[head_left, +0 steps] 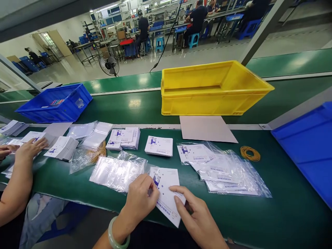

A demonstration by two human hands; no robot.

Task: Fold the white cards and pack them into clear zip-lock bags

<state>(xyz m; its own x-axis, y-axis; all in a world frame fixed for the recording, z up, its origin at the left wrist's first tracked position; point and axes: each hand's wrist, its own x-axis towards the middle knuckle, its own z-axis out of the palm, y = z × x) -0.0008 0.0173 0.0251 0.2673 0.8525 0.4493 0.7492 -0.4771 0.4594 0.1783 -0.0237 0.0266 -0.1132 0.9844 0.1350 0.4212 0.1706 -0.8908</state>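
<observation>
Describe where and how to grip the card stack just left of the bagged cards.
Probably grip the card stack by its left and right edges, from above on the near side: it lies flat and fairly squared, its thickness exposed along the near edge.

The left hand (142, 197) curls, thumb near forefinger; the right hand (197, 216) (looser) parts thumb and forefinger.

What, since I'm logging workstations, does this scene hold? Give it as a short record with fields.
left hand: fingers curled at the printed leaflet's left edge; grip unclear
right hand: fingers spread at the leaflet's right side
left of leaflet: clear plastic bags
right of leaflet: bagged leaflets, rubber bands nearby
beyond leaflet: leaflet stack, yellow plastic bin
far right: blue plastic bin
far left: co-worker's hand
</observation>
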